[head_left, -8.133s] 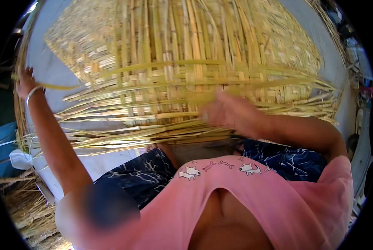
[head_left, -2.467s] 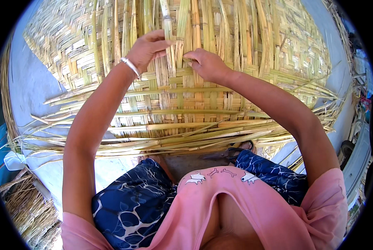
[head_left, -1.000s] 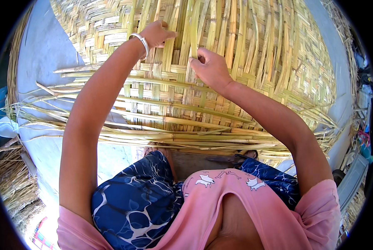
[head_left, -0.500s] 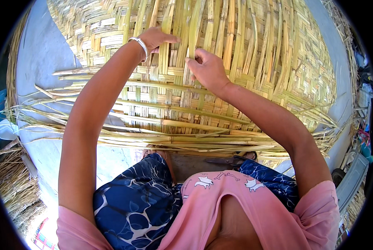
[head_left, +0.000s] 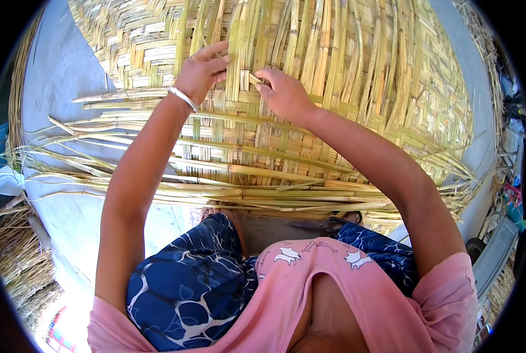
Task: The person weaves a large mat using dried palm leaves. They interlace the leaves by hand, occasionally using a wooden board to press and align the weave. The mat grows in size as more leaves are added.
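Observation:
A large woven mat (head_left: 145,53) of pale yellow-green split cane spreads in front of me, with long loose strips lying lengthwise over its weave. My left hand (head_left: 203,73), a white bangle on its wrist, reaches in from the left with fingers stretched and apart. Its fingertips meet the edge of an upright cane strip (head_left: 234,65), slightly blurred higher up. Just right of that strip, my right hand (head_left: 286,97) is closed, thumb and forefinger pinching a cane strip (head_left: 254,79). The far ends of the lengthwise strips run out of view.
Unwoven crosswise cane ends (head_left: 263,194) stick out along the mat's near edge, close to my feet. A dark blade-like tool (head_left: 310,226) lies between the feet. Piled straw (head_left: 22,259) and a clear plastic container (head_left: 9,180) are at left; a grey plastic piece (head_left: 498,253) is at right.
My left hand has shifted left and slightly down, its fingers spreading from a closed grip. My right hand has moved a little left and lower, still pinching a strip.

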A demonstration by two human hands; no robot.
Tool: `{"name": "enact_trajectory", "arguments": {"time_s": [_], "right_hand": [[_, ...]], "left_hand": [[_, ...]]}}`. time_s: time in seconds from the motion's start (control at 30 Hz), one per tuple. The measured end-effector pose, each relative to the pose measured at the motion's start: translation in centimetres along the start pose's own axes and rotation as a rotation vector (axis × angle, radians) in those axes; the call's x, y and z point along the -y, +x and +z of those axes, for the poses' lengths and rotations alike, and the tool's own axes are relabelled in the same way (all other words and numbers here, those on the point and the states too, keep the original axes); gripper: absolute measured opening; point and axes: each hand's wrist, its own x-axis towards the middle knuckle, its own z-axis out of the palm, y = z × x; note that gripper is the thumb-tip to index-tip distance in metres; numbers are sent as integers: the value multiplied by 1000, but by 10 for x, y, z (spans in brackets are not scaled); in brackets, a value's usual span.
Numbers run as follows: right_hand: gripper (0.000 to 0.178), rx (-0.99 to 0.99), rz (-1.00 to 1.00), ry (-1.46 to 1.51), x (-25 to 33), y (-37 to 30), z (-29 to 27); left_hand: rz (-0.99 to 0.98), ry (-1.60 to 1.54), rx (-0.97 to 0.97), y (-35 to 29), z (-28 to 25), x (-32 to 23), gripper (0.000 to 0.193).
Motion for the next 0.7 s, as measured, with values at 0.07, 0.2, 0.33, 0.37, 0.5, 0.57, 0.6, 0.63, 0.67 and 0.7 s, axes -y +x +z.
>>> {"name": "enact_trajectory", "arguments": {"time_s": [0.07, 0.2, 0.33, 0.37, 0.5, 0.57, 0.6, 0.63, 0.67, 0.7], "right_hand": [[20, -22, 5, 35, -3, 1, 2], [12, -16, -61, -80, 0, -1, 5], [8, 19, -105, -263, 8, -2, 4], [9, 24, -133, -309, 8, -2, 6], [13, 120, -264, -532, 4, -5, 4], [15, 155, -338, -642, 4, -5, 3], [15, 147, -374, -687, 2, -4, 5], [16, 139, -410, -732, 1, -4, 5], [16, 146, -437, -741, 2, -3, 4], [17, 158, -465, -745, 4, -4, 3]], "left_hand": [[75, 20, -116, -16, 2, 8, 20], [160, 17, -340, -32, 1, 31, 10], [158, 4, -405, -51, 0, 41, 7], [154, -24, -403, -54, -2, 42, 7], [150, -43, -402, -56, -13, 34, 8], [164, -47, -404, -53, -29, 28, 8], [170, -47, -401, -53, -37, 25, 9], [182, -55, -405, -54, -43, 22, 9], [174, -88, -408, -54, -52, 22, 10], [162, -120, -416, -54, -65, 24, 10]]}}
